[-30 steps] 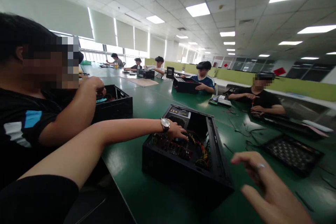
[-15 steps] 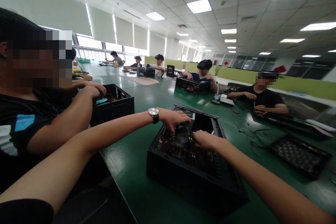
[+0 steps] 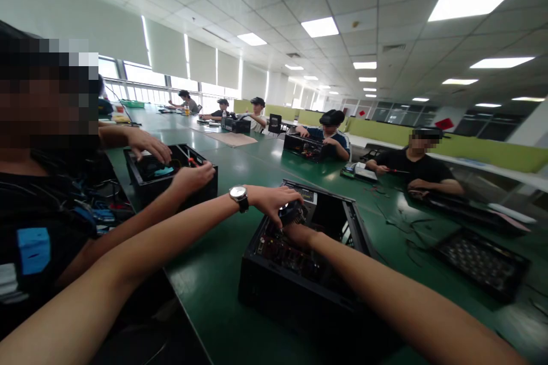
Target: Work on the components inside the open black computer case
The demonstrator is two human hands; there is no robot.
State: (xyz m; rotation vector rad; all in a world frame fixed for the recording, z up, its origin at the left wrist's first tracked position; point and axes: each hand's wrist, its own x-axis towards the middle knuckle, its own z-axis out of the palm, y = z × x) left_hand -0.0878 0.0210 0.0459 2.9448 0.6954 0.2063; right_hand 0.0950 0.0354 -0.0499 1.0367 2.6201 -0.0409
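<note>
Black sheet-metal computer case [image 3: 312, 274], lid off, standing on the green table [image 3: 214, 291] in front of the wearer; interior shows a circuit board, dark red slots and coloured wiring.

Left hand [image 3: 274, 201] — wristwatch [image 3: 238, 196] on the forearm — arches over the case's open top, fingers curled down onto a dark, ribbed round part, apparently a fan or cooler [image 3: 293, 214], at the far end of the board. It appears to be gripping that part, though the fingertips are partly hidden.

Right hand [image 3: 299, 234] lies deep inside the case just below the same part, touching or nearly touching the left hand; whether it is closed on anything I cannot tell, as the case wall and the hand's own back hide the fingers.

Change noted: a second ago the right hand hung open outside the case and the left alone lay on the wiring; half a second ago both were inside but apart. Now they meet on the ribbed part, so the work has narrowed to that one component.

Also present: a neighbouring person at left working with both hands on a second open case [image 3: 171, 174]; a black perforated panel [image 3: 482, 262] lying flat to the right; other seated people further along the table.
</note>
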